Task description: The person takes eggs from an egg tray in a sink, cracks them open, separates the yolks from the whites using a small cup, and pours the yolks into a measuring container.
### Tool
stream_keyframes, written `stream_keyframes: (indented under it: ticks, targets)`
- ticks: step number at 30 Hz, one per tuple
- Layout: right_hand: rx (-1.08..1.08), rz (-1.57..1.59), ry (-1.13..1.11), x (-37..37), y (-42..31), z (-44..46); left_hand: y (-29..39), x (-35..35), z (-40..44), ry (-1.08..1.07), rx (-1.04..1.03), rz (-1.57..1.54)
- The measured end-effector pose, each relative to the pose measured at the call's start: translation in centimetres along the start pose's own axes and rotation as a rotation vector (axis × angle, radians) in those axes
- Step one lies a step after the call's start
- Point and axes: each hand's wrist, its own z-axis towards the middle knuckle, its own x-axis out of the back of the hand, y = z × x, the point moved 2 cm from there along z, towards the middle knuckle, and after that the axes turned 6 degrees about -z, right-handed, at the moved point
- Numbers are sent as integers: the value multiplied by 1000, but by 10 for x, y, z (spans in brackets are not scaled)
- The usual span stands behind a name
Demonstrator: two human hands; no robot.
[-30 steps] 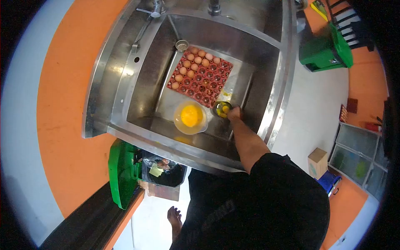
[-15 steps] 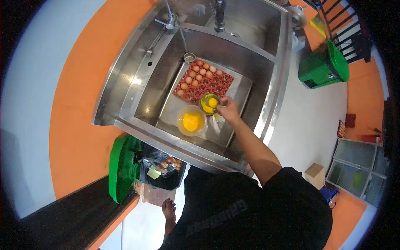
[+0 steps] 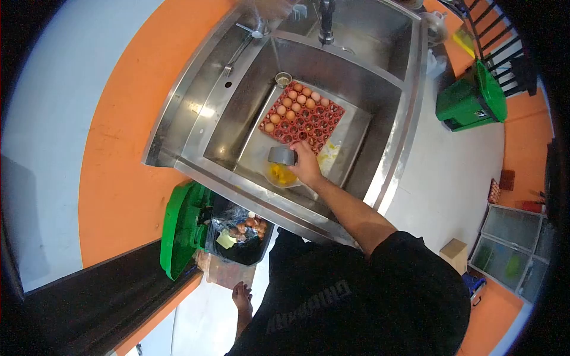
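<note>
1. One of our hands, the left hand (image 3: 242,294), hangs outside the sink (image 3: 234,115), fingers loosely curled, apparently empty.
2. In the sink, the bowl (image 3: 291,183) of yellow egg (image 3: 279,174) sits beneath the cup (image 3: 281,156), which has just shifted over it and tipped; we judge its contents are pouring in.
3. Beyond lies the tray (image 3: 301,120), partly filled with eggs (image 3: 288,102).
4. Our right hand (image 3: 307,164) is clamped on the cup, well apart from the left.

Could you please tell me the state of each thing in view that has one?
Grey cup: tilted over the bowl
Bowl: holding yellow egg
Right hand: gripping the cup
Left hand: hanging low, loosely curled
Egg tray: partly filled, many hollows empty
Sink: yellowish spill on its floor
Near green bin: lid open, waste inside
Far green bin: lid looks shut
</note>
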Motion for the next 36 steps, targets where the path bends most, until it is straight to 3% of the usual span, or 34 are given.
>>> stream_keyframes:
  ticks: [9, 18, 21, 24, 25, 28, 31, 34, 36]
  targets:
    - [230, -100, 12, 6, -3, -4, 3, -5, -3, -9, 22, -119]
    - [189, -72, -34, 0, 7, -5, 33, -37, 11, -79, -5, -224]
    - [100, 82, 254, -4, 18, -2, 53, -56, 8, -101, -174, -180]
    - [-655, 854, 246, -26, 55, 1, 87, -85, 1, -172, -348, -259]
    - [-742, 1009, 339, -19, 60, 0, 99, -98, -1, -213, -386, -284]
    - [-1042, 1083, 495, -5, 99, -6, 133, -133, -8, -311, -484, -322]
    - [-1208, 939, 656, -10, 143, -22, 165, -164, -21, -421, -481, -328]
    - [-1405, 963, 498, -29, 199, -48, 193, -195, -37, -506, -502, -266]
    - [-1464, 1084, 617, -38, 201, -56, 205, -205, -45, -571, -498, -274]
